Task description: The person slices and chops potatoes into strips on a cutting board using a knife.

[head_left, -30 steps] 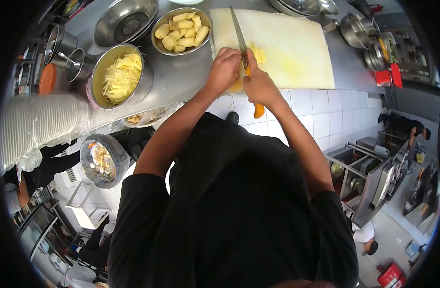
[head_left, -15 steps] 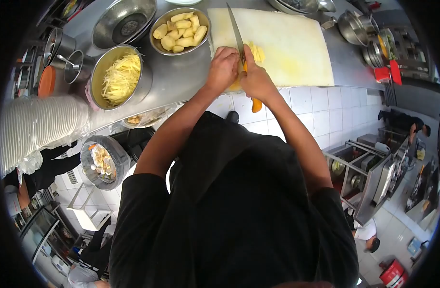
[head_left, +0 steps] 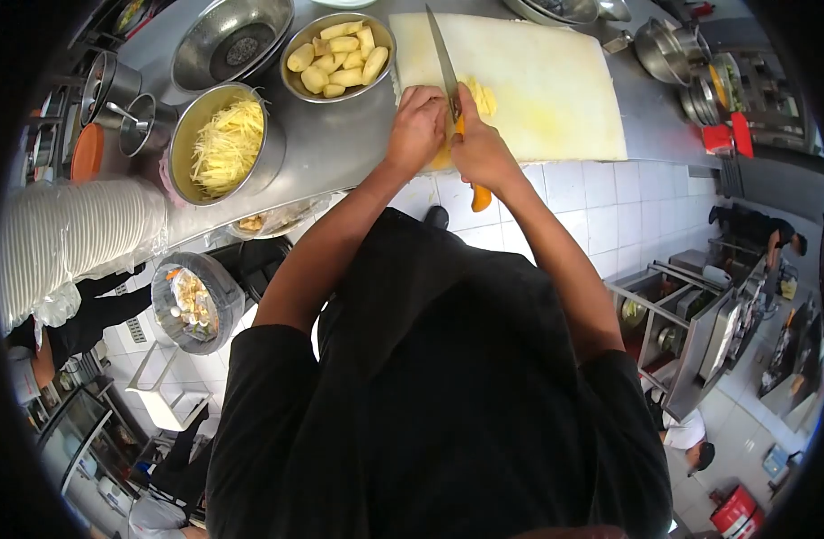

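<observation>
Two hands work a white cutting board point(head_left: 555, 90) on steel counter point(head_left: 340, 148): right hand point(head_left: 484, 153) grips knife point(head_left: 443, 58), left hand point(head_left: 418, 126) pins potato point(head_left: 482, 97).

Cutting board point(head_left: 555, 81) lies right of the potato bowl point(head_left: 338, 56); shreds pot point(head_left: 225, 144) nearer, further left

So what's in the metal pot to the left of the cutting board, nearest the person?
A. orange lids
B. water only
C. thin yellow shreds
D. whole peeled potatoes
C: the pot is filled with thin yellow shreds; the peeled chunks sit in a separate bowl further back, beside the board where the right hand holds the knife.
</observation>
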